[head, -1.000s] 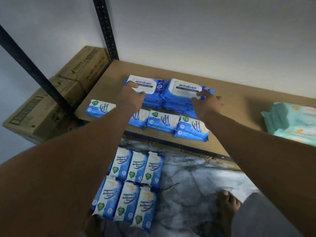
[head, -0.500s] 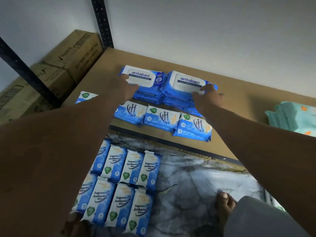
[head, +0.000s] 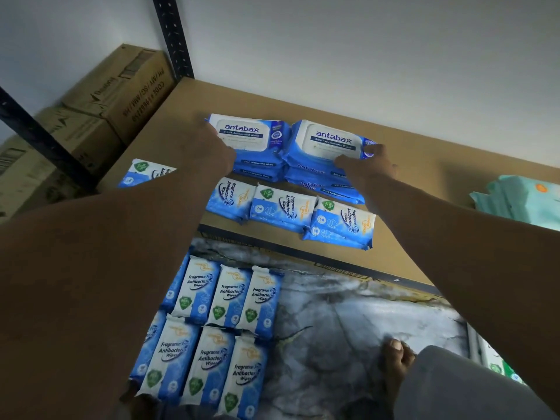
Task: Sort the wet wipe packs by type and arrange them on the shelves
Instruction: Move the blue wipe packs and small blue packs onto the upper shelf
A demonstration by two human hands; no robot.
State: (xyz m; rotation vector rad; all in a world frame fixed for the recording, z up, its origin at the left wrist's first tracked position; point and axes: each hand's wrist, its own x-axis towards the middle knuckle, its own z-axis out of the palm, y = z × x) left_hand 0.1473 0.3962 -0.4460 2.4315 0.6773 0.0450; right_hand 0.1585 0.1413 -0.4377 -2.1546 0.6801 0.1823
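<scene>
Two stacks of blue Antabax wipe packs sit side by side on the brown shelf. My left hand grips the left edge of the left Antabax stack. My right hand holds the front right corner of the right Antabax stack. In front of them lies a row of small fragrance-free antibacterial packs, with one more small pack to the left, partly behind my forearm. Several more small packs lie in two rows on the floor below.
Teal wipe packs lie at the shelf's right. Cardboard boxes stand left of the shelf behind black metal uprights. A white wall backs the shelf. A bare foot rests on the marbled floor.
Both hands have slid outward and back along the two Antabax stacks, which now sit a little farther back on the shelf. The view has tilted slightly.
</scene>
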